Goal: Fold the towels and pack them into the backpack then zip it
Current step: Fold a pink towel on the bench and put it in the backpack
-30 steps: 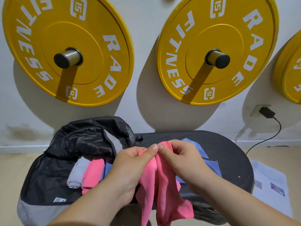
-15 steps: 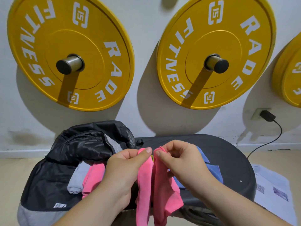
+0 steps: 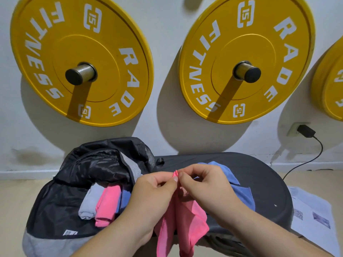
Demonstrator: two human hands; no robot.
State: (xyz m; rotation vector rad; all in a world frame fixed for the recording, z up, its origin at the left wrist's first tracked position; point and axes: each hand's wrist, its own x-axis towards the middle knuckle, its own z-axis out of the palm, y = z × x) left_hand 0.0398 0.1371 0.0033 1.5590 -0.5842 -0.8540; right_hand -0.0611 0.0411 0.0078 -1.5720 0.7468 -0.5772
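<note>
A pink towel (image 3: pixel 193 219) hangs in front of me, its top edge bunched between both hands. My left hand (image 3: pixel 154 193) and my right hand (image 3: pixel 206 184) each pinch that edge, fingertips nearly touching. To the left lies the open black and grey backpack (image 3: pixel 61 206), with rolled grey (image 3: pixel 89 203), pink (image 3: pixel 107 206) and blue (image 3: pixel 124 197) towels inside its mouth. A blue towel (image 3: pixel 239 190) lies on the dark round bench top (image 3: pixel 269 182) behind my right hand.
Yellow weight plates (image 3: pixel 81 58) (image 3: pixel 246 56) hang on pegs on the white wall. A black charger (image 3: pixel 306 130) is plugged in at the right, its cable running down. Printed papers (image 3: pixel 313 216) lie on the floor at the right.
My hands have brought the two gathered parts of the pink towel's top edge together, and more of the cloth is bunched between my fingers. The view has shifted slightly.
</note>
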